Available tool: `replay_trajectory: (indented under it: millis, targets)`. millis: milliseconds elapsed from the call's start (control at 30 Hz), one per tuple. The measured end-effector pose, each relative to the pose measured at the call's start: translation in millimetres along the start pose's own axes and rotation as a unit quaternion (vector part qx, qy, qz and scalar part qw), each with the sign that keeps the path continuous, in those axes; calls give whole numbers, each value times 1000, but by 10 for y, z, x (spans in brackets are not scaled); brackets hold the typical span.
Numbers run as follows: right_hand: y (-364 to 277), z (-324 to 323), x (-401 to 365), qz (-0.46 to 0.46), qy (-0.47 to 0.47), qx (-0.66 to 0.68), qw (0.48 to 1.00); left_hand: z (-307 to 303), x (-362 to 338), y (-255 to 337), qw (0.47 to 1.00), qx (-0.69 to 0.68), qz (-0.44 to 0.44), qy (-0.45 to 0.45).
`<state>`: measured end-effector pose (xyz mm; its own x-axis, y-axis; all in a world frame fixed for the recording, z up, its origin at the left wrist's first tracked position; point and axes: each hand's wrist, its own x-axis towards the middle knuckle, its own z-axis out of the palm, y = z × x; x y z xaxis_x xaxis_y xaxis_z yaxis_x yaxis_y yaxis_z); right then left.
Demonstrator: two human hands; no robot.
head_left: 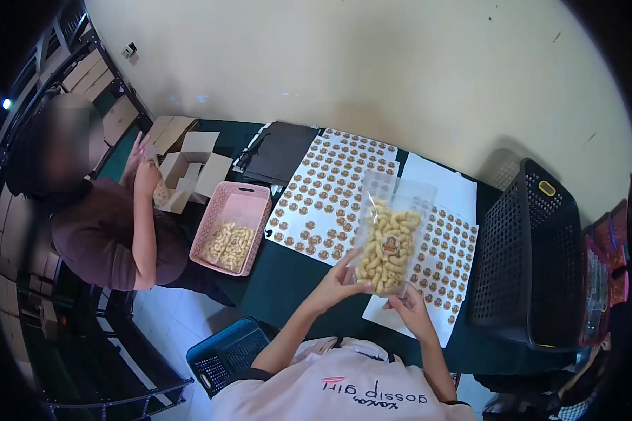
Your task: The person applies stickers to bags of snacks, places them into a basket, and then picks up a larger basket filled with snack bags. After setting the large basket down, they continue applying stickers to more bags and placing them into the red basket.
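A clear plastic pouch (388, 242) of pale yellow curved snacks, with a round brown sticker on its front, is held up over the table. My left hand (339, 284) grips its lower left side, thumb across the front. At the bottom right corner, my right hand (409, 309) pinches the pouch. Beneath it lie white sheets of round brown stickers, one sticker sheet (316, 189) to the left and another sticker sheet (448, 263) to the right, both partly covered by the pouch.
A pink basket (221, 200) holding a snack pouch stands left on the dark green table (277, 281). Behind it are an open cardboard box (202, 165) and a black folder (281, 151). A tall black basket (523, 266) stands right. At left, a co-worker (112, 231) handles another pouch.
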<state>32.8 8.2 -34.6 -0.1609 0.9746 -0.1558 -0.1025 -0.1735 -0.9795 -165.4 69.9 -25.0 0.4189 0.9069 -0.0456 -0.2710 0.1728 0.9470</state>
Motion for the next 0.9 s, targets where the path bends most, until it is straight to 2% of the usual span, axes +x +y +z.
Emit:
replay_trajectory:
  millis: [33, 100, 167, 233, 300, 367, 400, 433, 467, 500, 567, 600, 733, 900]
  targets:
    - [-22, 18, 40, -3, 1, -5, 1000, 27, 12, -62, 1000, -2, 5, -2]
    - [-77, 87, 111, -38, 19, -3, 999, 103, 14, -194, 966, -200, -130, 99]
    - [-72, 139, 168, -36, 41, -14, 998, 225, -35, -212, 957, -249, -94, 114]
    - [-54, 181, 178, -33, 61, -9, 998, 262, -91, -190, 940, -289, -118, 136]
    - [-23, 204, 189, -36, 46, -5, 998, 132, -75, -237, 945, -279, -106, 135]
    - [57, 192, 183, -13, -13, -14, 1000, -105, -53, -229, 969, -189, -67, 143]
    - [9, 201, 162, -16, -25, -33, 999, -235, -40, -103, 962, -148, -21, 229]
    - [0, 196, 149, -17, -23, -32, 999, -397, -8, -19, 938, -163, 42, 303]
    - [5, 190, 127, -12, -18, -46, 999, -620, -29, 87, 929, -123, 103, 334]
    - [15, 186, 113, -8, -13, -60, 998, -911, -41, 99, 902, -136, 127, 390]
    - [69, 106, 74, -8, -9, -72, 997, -1398, -105, 109, 854, -42, 169, 490]
    - [89, 87, 60, -2, 10, -62, 998, -1597, -51, 103, 810, -59, 201, 548]
    - [153, 16, -9, 24, 40, -50, 998, -2591, -150, -402, 788, -75, 188, 582]
    - [278, -85, -83, 27, 42, -77, 996, -2837, -132, -698, 783, -124, 96, 602]
